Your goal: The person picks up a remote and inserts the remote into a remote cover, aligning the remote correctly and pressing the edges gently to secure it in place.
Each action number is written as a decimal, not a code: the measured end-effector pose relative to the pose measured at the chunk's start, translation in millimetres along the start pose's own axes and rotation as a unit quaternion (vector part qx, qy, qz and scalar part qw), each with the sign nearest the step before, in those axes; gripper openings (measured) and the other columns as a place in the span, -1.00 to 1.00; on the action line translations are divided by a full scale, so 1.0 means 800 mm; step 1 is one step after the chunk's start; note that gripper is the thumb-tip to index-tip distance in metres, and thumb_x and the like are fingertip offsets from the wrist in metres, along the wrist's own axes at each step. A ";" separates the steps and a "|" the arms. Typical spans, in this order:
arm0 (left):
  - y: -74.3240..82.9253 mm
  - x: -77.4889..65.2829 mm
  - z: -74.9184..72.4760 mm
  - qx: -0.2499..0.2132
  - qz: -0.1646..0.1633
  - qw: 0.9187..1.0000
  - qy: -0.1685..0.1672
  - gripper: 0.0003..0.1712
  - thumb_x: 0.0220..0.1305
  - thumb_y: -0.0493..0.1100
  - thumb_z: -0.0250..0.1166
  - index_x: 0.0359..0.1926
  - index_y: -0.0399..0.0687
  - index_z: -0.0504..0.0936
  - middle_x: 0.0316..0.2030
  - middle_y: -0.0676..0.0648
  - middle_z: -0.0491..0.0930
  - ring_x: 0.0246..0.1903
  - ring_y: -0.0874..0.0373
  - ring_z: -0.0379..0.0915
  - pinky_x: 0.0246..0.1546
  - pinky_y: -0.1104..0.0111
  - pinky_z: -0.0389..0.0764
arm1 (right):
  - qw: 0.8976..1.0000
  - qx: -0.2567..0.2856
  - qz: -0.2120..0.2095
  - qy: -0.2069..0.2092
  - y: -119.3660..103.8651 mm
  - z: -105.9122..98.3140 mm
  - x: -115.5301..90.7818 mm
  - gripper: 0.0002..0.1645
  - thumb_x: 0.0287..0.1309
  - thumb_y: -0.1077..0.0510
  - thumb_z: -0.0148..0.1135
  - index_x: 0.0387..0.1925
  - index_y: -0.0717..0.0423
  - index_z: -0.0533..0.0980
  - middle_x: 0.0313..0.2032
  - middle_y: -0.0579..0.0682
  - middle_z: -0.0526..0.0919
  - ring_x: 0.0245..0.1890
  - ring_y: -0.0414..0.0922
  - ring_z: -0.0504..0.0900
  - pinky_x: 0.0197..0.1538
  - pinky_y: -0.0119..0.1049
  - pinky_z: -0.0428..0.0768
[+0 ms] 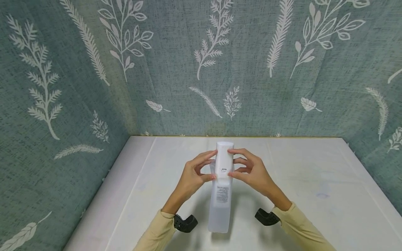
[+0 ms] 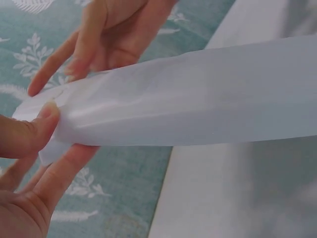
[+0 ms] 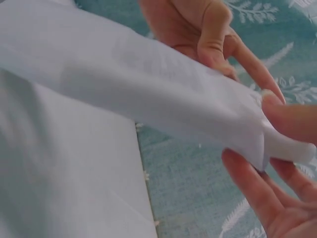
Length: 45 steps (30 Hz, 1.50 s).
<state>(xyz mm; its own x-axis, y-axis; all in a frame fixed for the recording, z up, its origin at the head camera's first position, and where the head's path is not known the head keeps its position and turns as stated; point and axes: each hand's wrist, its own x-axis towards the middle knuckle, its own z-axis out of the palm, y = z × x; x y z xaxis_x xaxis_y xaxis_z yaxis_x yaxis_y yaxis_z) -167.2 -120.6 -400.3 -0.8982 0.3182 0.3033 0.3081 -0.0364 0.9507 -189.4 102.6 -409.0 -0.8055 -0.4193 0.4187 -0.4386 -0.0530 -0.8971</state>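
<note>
A slim white oblong device (image 1: 224,158) with a small dark slot in its face sticks up out of a frosted plastic sleeve (image 1: 220,218). Printed text shows on the sleeve, which hangs down toward the person. My left hand (image 1: 194,174) grips the left edge of the device near the sleeve's mouth, thumb below and fingers higher up. On the opposite edge my right hand (image 1: 252,170) pinches in the same way. In the left wrist view the sleeve (image 2: 198,99) stretches off to the right, and in the right wrist view the device's end (image 3: 292,148) protrudes from it.
A white table (image 1: 150,181) lies beneath the hands. Green-blue leaf-patterned cloth (image 1: 176,69) stands behind it and along both sides. Black wrist cameras (image 1: 186,223) sit at the cuffs of the pale yellow sleeves (image 1: 301,223).
</note>
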 end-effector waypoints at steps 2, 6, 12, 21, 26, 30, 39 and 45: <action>0.000 0.000 0.001 -0.001 -0.001 1.000 0.004 -0.19 -0.03 -0.60 0.32 0.28 -0.08 0.43 0.26 -0.07 0.32 0.17 -0.10 0.33 -0.09 0.18 0.62 | 1.000 0.004 0.000 0.018 -0.002 0.003 0.001 -0.33 -0.03 0.43 0.36 0.17 0.17 0.40 0.17 0.09 0.42 -0.05 -0.01 0.59 -0.15 -0.20 0.67; -0.001 -0.002 0.004 0.003 -0.005 1.000 0.022 -0.27 0.00 -0.56 0.34 0.23 -0.10 0.47 0.22 -0.09 0.34 0.14 -0.09 0.37 -0.09 0.19 0.63 | 0.998 0.020 -0.017 0.055 -0.006 0.006 0.004 -0.36 -0.04 0.47 0.34 0.13 0.26 0.39 0.12 0.14 0.44 -0.05 -0.02 0.56 -0.21 -0.24 0.67; -0.003 -0.004 0.008 0.015 -0.005 0.998 0.065 -0.59 0.02 -0.45 0.39 -0.03 -0.30 0.63 0.06 -0.17 0.50 0.06 -0.01 0.47 -0.02 0.25 0.59 | 0.994 0.006 -0.049 0.094 -0.012 0.010 0.005 -0.37 -0.06 0.50 0.34 0.11 0.33 0.39 0.08 0.19 0.45 -0.01 -0.08 0.52 -0.16 -0.31 0.66; -0.018 -0.004 0.018 0.000 0.040 0.996 0.080 -0.82 -0.01 -0.45 0.40 -0.31 -0.44 0.68 -0.07 -0.28 0.54 -0.01 -0.06 0.45 -0.09 0.22 0.62 | 0.990 -0.026 -0.067 0.118 -0.023 0.014 0.006 -0.42 -0.09 0.51 0.35 0.05 0.30 0.46 0.02 0.18 0.50 -0.05 -0.07 0.52 -0.21 -0.35 0.64; -0.022 -0.003 0.021 0.017 0.047 0.996 0.071 -0.92 0.02 -0.43 0.39 -0.40 -0.38 0.68 -0.10 -0.24 0.53 -0.03 -0.03 0.42 -0.14 0.22 0.64 | 0.991 -0.029 -0.054 0.121 -0.025 0.014 0.004 -0.44 -0.09 0.48 0.38 0.04 0.30 0.48 0.00 0.18 0.51 -0.07 -0.08 0.53 -0.26 -0.33 0.66; -0.022 -0.003 0.023 0.009 0.039 0.997 0.059 -0.95 0.08 -0.44 0.34 -0.39 -0.38 0.63 -0.08 -0.24 0.49 -0.06 -0.04 0.44 -0.21 0.18 0.67 | 0.991 -0.033 -0.051 0.120 -0.024 0.012 0.003 -0.43 -0.10 0.47 0.40 0.03 0.29 0.49 -0.02 0.16 0.52 -0.07 -0.07 0.52 -0.28 -0.32 0.67; -0.018 -0.006 0.034 -0.010 -0.012 0.998 0.062 -0.94 0.09 -0.50 0.31 -0.36 -0.45 0.60 -0.04 -0.27 0.45 -0.05 -0.03 0.45 -0.30 0.20 0.69 | 0.990 -0.030 -0.038 0.129 -0.022 0.011 -0.003 -0.43 -0.16 0.48 0.43 -0.01 0.23 0.53 -0.08 0.12 0.54 -0.10 -0.06 0.53 -0.34 -0.30 0.67; 0.016 -0.007 0.050 0.039 -0.006 0.996 0.076 -0.63 0.03 -0.45 0.39 -0.10 -0.39 0.52 0.13 -0.31 0.31 -0.01 -0.13 0.41 -0.31 0.29 0.69 | 0.993 -0.031 -0.046 0.109 -0.019 0.011 -0.008 -0.44 -0.09 0.46 0.39 0.04 0.29 0.49 -0.03 0.18 0.51 -0.07 -0.05 0.53 -0.24 -0.30 0.68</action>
<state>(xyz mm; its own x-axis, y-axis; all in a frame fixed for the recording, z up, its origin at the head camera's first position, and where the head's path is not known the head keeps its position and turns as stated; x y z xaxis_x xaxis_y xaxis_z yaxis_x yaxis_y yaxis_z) -145.6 -85.3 -392.3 -0.9372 0.1716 0.3038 0.3150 0.0414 0.9482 -174.3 98.0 -399.0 -0.8250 -0.2096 0.5248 -0.5326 -0.0224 -0.8461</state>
